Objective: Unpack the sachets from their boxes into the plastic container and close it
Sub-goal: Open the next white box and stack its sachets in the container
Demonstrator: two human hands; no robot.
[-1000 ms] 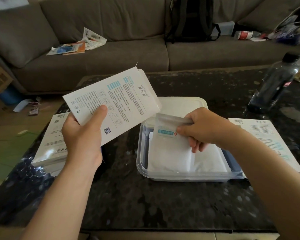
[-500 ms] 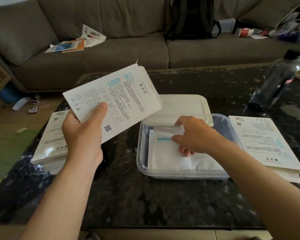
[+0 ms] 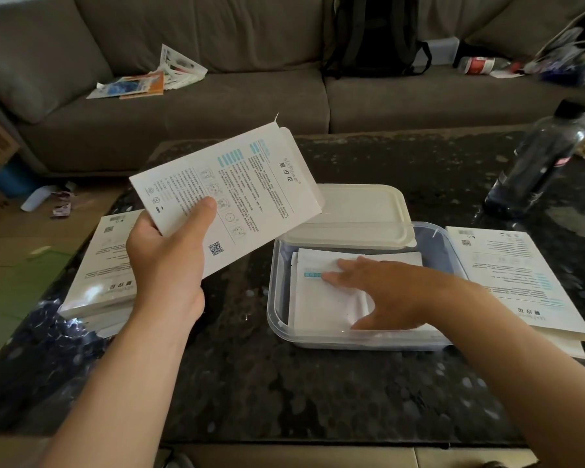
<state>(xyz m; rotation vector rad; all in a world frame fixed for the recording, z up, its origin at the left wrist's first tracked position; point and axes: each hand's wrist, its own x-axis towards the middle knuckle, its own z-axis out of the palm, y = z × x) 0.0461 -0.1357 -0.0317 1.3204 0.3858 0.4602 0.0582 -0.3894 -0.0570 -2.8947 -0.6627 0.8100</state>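
My left hand [image 3: 169, 265] grips a flat white printed box [image 3: 247, 190], held up over the dark table with its end flap open toward the right. A clear plastic container [image 3: 277, 319] sits at the table's middle with white sachets [image 3: 321, 302] lying flat inside. My right hand [image 3: 379, 292] rests flat on the top sachet, fingers straight and spread. The container's white lid [image 3: 355, 214] lies across its far rim.
Stacked white boxes [image 3: 102, 271] lie on the table at the left. Another flat box [image 3: 514, 278] lies right of the container. A dark bottle [image 3: 537, 163] stands at the far right. A grey sofa [image 3: 190, 106] with papers and a black backpack [image 3: 375, 35] is behind.
My right hand carried a sachet down from the box's mouth into the container, let it go and now lies flat on it. The left hand and its box barely moved.
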